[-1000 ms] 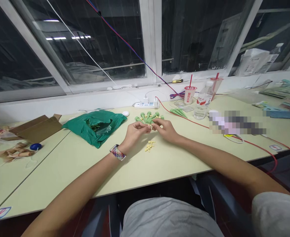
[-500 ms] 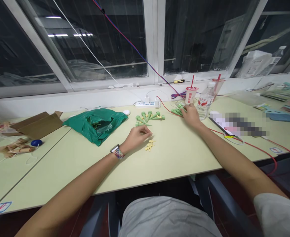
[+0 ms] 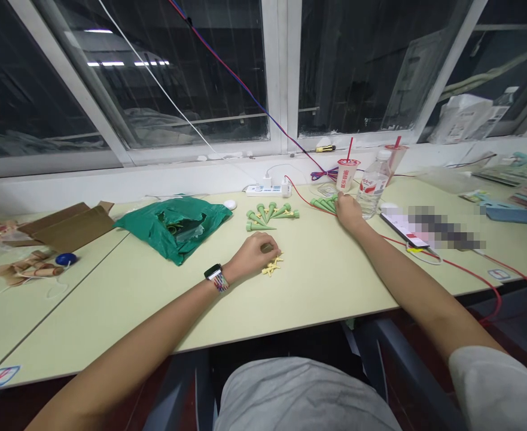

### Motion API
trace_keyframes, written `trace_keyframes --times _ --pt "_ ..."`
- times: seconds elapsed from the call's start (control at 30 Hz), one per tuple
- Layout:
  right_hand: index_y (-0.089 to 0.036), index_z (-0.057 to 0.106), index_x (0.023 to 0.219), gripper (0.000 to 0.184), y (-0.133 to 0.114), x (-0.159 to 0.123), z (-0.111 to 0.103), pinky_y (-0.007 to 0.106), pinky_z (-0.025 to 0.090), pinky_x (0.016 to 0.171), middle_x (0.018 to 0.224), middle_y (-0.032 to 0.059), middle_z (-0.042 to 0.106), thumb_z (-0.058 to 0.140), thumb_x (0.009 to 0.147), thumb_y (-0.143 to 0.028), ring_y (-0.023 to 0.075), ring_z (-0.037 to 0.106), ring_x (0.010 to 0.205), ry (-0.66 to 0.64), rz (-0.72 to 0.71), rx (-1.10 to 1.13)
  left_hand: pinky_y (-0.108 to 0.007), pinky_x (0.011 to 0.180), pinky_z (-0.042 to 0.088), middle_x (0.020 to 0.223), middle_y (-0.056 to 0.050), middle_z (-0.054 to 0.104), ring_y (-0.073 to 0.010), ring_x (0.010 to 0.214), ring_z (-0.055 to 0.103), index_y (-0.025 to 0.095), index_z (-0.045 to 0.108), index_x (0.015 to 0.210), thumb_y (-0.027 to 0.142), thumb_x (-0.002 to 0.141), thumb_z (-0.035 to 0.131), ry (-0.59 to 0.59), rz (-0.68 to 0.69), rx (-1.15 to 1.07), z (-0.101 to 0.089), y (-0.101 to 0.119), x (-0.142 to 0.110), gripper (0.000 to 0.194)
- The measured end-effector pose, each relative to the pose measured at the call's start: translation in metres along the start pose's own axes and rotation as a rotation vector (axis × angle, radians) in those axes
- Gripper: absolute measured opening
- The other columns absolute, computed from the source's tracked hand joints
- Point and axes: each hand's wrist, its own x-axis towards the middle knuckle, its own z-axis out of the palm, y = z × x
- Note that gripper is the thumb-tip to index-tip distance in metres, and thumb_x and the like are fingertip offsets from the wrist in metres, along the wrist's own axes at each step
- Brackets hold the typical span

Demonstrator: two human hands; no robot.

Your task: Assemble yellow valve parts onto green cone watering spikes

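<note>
1. To handle the yellow bits (image 3: 271, 268) well, separate one at a time with light fingertips; they lie jumbled just beneath and beside the tips of the left grip (image 3: 251, 255), and a broad sweep would likely scatter them.
2. The left grip's thumb and fingers curve into a ring, tips close together, low over the counter (image 3: 326, 263); whether a bit is pinched there, I cannot tell. Its forearm slants in from the lower left.
3. Beyond the left grip, six cones (image 3: 271, 211) lie fanned; its knuckles should clear the nearest one.
4. Farther out, more cones (image 3: 319, 204) lie bunched just left of the right grip (image 3: 348, 211). Lifting one by its thick end seems steadiest.
5. The right grip is palm-down, arm stretched forward; its fingertips are hidden, so I cannot tell their hold. Mind the bottle (image 3: 371, 187) just to its right.
</note>
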Motion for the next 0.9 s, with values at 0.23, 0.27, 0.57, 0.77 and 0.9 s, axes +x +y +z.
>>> trace_keyframes --times 0.23,0.27,0.57,0.77,0.9 --pt "-0.009 0.068 0.127 0.034 0.004 0.001 0.005 0.033 0.049 0.089 0.122 0.0256 0.071 0.042 0.105 -0.01 0.0301 0.07 0.111 -0.06 -0.004 -0.027 -0.039 0.084 0.049 0.09 -0.004 0.072 -0.0236 0.091 0.065 0.022 0.075 0.083 0.035 0.095 0.066 -0.006 0.027 0.0 0.003 -0.002 0.0 0.02" --pt "-0.008 0.069 0.125 0.034 0.004 0.002 0.006 0.032 0.049 0.088 0.122 0.0254 0.071 0.042 0.105 -0.01 0.0301 0.07 0.111 -0.063 -0.005 -0.028 -0.038 0.085 0.05 0.09 -0.004 0.073 -0.0237 0.091 0.065 0.022 0.075 0.083 0.034 0.095 0.065 0.002 0.029 0.007 0.003 -0.003 0.001 0.019" --pt "-0.006 0.063 0.132 0.037 -0.001 -0.005 0.006 0.036 0.048 0.09 0.129 0.0248 0.065 0.041 0.103 -0.014 0.0315 0.065 0.113 0.078 -0.079 0.027 -0.05 0.113 0.043 0.129 -0.014 0.064 -0.0338 0.123 0.055 0.02 0.069 0.128 0.022 0.091 0.064 0.315 0.011 0.306 -0.016 -0.047 0.008 0.037" --pt "-0.01 0.066 0.126 0.034 -0.02 -0.017 0.006 0.04 0.045 0.102 0.129 0.0214 0.066 0.045 0.1 -0.016 0.0332 0.056 0.121 0.231 -0.349 0.14 -0.045 0.103 0.048 0.117 -0.013 0.07 -0.0311 0.111 0.063 0.018 0.07 0.124 0.028 0.091 0.062 0.196 -0.052 0.252 -0.026 -0.072 0.015 0.035" --pt "-0.015 0.07 0.121 0.032 -0.045 -0.043 0.001 0.04 0.045 0.104 0.124 0.0167 0.07 0.043 0.104 -0.02 0.0295 0.061 0.117 0.297 -0.577 0.299 -0.037 0.083 0.049 0.097 -0.007 0.068 -0.0235 0.085 0.062 0.019 0.073 0.108 0.023 0.087 0.061 0.218 -0.028 0.236 -0.03 -0.058 0.013 0.024"
